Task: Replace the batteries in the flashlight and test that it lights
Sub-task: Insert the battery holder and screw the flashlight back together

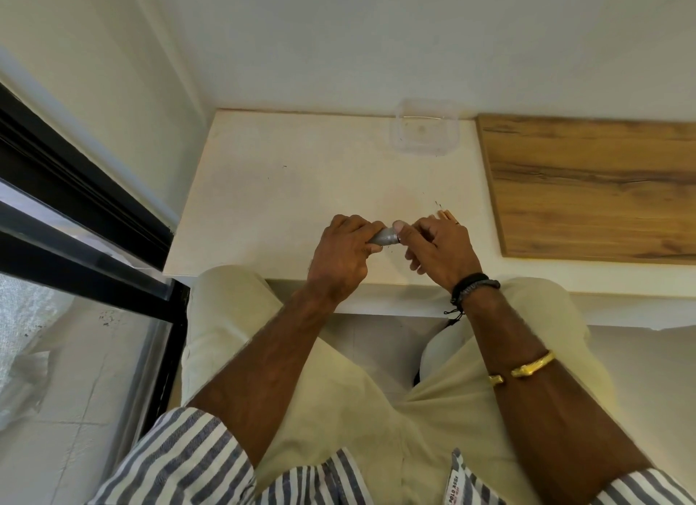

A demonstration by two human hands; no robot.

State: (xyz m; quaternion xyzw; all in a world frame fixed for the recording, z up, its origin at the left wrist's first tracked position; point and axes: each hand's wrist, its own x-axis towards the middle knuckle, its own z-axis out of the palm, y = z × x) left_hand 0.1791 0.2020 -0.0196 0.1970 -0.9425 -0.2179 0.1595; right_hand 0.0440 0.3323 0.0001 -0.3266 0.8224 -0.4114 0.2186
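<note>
A small silver flashlight [385,236] with a knurled body lies level between my two hands, just above the white tabletop [286,188]. My left hand [341,252] is wrapped around its left part and hides most of the body. My right hand [438,248] pinches the right end with thumb and fingers, and that end is hidden under the thumb. Behind my right hand, two gold-coloured batteries [446,215] lie on the table, mostly covered by my fingers.
A clear plastic container [427,129] stands at the back of the table against the wall. A wooden board [595,188] lies on the right. A black-framed glass door [75,218] runs along the left. My knees sit under the table's front edge.
</note>
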